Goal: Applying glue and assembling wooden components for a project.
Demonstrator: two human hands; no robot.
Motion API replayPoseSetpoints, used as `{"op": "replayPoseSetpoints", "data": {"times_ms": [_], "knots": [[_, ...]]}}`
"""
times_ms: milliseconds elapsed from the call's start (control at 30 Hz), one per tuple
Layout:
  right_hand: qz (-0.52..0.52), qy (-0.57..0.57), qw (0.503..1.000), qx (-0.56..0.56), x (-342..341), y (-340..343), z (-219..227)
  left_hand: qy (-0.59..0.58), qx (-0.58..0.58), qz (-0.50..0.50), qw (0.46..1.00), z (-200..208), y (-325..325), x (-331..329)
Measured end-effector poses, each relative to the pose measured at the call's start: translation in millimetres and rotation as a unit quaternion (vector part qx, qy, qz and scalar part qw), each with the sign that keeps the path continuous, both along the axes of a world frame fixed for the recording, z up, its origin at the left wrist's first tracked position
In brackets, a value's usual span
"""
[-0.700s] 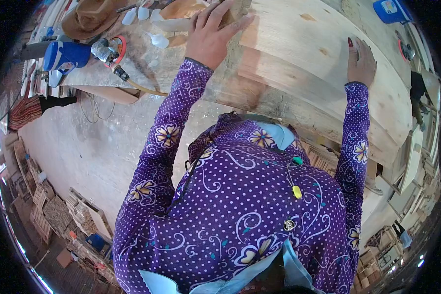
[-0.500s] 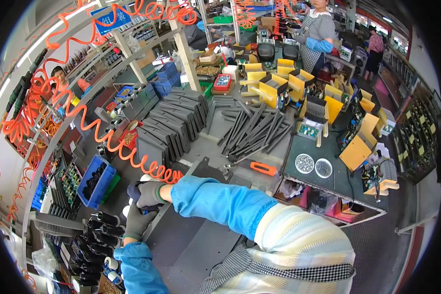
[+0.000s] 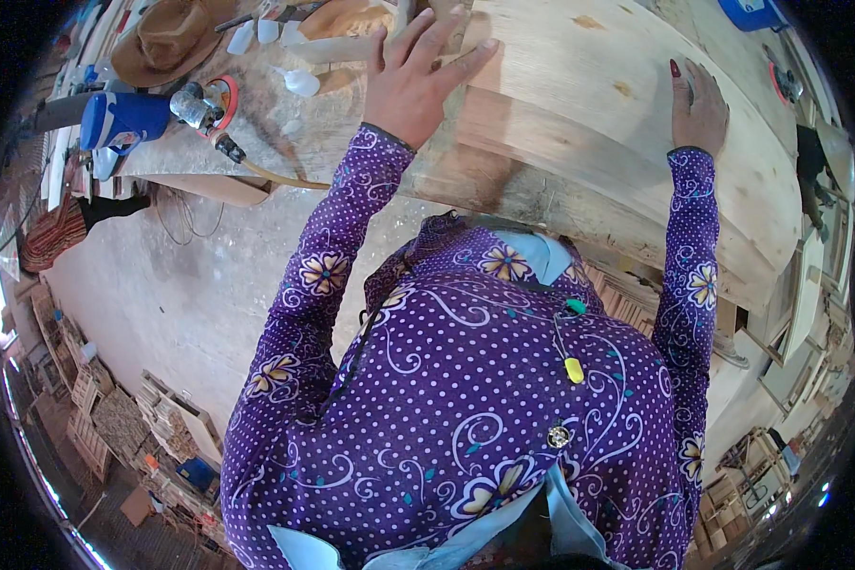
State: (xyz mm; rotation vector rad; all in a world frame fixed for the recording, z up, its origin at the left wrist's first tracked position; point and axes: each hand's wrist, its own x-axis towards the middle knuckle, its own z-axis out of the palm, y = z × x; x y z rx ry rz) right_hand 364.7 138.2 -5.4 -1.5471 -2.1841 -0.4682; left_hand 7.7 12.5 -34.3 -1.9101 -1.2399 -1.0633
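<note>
My left hand is bare, its fingers spread, over the left end of a pale wooden panel. Whether all its fingers touch the wood I cannot tell. Farther right, my right hand rests on the same panel with the fingers stretched forward; a red nail shows on it. Neither hand holds a tool. The panel is broad and light, with darker knots, and lies over other wooden sheets whose near edges show below it.
Left of the panel lie a sander with a red rim and a hose, a blue container, a brown hat and a small white bottle. Another round sander and a blue container are at the far right.
The whole scene differs: earlier, gloved hands and blue sleeves at a bench with grey metal parts; now bare hands and purple sleeves over wood. No single movement can be traced between them.
</note>
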Motion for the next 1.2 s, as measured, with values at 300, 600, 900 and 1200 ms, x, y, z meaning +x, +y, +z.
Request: {"op": "replayPoseSetpoints", "data": {"times_ms": [300, 600, 900, 1200], "knots": [[-0.001, 0.001, 1.000, -0.004, 2.7, 0.7, -1.4, -0.064, -0.261, 0.112, 0.957, 32.3, -43.4, 7.7], [0.000, 0.011, 1.000, 0.001, 2.1, 2.7, -7.3, -0.060, -0.276, 0.112, 0.953, 26.9, -40.1, 33.0], [-0.007, 0.017, 1.000, 0.007, 0.0, -0.9, -1.6, 0.000, -0.285, 0.170, 0.943, 25.5, -49.0, 23.8], [-0.019, 0.011, 1.000, -0.009, 2.8, -0.2, -3.8, -0.046, -0.271, 0.145, 0.950, 56.9, -38.5, 30.0]]}}
